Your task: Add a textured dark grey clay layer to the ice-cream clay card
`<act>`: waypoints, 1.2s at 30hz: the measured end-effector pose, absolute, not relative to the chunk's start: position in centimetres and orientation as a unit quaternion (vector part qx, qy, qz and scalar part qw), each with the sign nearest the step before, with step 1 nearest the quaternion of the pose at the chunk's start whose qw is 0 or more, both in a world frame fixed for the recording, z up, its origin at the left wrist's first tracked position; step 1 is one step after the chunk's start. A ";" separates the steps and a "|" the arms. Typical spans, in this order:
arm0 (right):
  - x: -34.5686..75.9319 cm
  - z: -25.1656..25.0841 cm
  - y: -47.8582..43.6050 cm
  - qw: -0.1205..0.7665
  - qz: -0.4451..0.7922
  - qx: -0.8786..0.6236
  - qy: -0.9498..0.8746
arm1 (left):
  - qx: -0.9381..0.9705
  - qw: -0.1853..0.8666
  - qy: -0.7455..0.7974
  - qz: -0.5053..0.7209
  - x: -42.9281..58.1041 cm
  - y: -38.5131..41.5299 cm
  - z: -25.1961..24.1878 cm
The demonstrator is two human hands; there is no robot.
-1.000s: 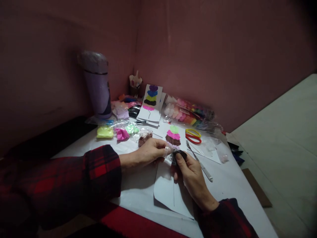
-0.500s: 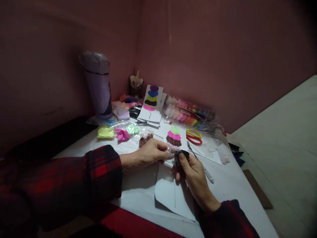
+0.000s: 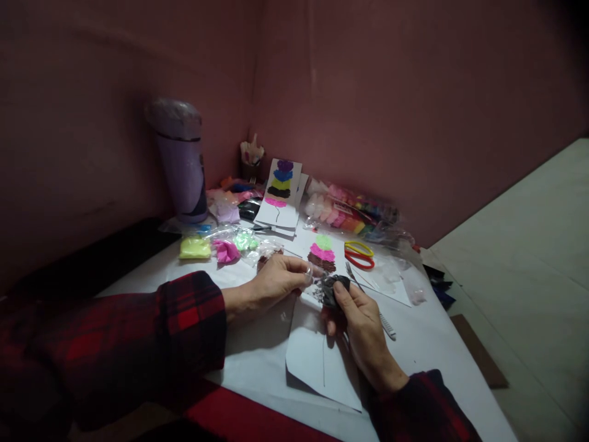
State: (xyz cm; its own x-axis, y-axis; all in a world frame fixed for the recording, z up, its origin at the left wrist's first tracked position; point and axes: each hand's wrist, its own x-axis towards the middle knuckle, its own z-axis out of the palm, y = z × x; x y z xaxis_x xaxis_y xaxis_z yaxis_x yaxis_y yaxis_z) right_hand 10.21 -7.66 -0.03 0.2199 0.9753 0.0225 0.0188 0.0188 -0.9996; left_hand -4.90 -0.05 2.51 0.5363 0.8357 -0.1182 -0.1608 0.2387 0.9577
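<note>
Jutting leftward from the right grip is a black lump.

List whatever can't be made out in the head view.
In the head view:
Black clay: partly covered by the right hand.
Fork: mid-handle hidden behind the same hand.
Brown clay packet: partly blocked by the left hand.
Label on the plastic bag: too small and blurred to read.
Right sleeve: cut off by the bottom edge.
</note>
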 end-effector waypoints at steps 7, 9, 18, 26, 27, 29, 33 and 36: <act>10.3 0.1 -7.7 0.560 0.416 -0.553 -0.456 | 0.527 0.717 0.309 0.336 -5.1 0.1 2.6; 10.4 0.1 -7.7 0.560 0.412 -0.558 -0.453 | 0.540 0.712 0.303 0.330 -5.2 0.2 2.6; 10.2 0.1 -7.9 0.559 0.419 -0.560 -0.445 | 0.570 0.703 0.278 0.321 -5.2 0.3 2.5; 10.1 0.4 -7.9 0.562 0.421 -0.565 -0.433 | 0.558 0.718 0.243 0.337 -5.2 0.3 2.6; 10.2 0.4 -7.9 0.562 0.418 -0.566 -0.435 | 0.556 0.718 0.243 0.340 -5.1 0.2 2.6; 10.2 0.4 -7.9 0.564 0.409 -0.566 -0.441 | 0.553 0.716 0.245 0.349 -5.1 0.2 2.5; 10.3 0.2 -7.8 0.568 0.406 -0.567 -0.438 | 0.570 0.702 0.250 0.346 -5.2 0.2 2.3; 10.2 0.3 -7.9 0.567 0.403 -0.569 -0.438 | 0.592 0.688 0.258 0.331 -5.2 0.4 2.2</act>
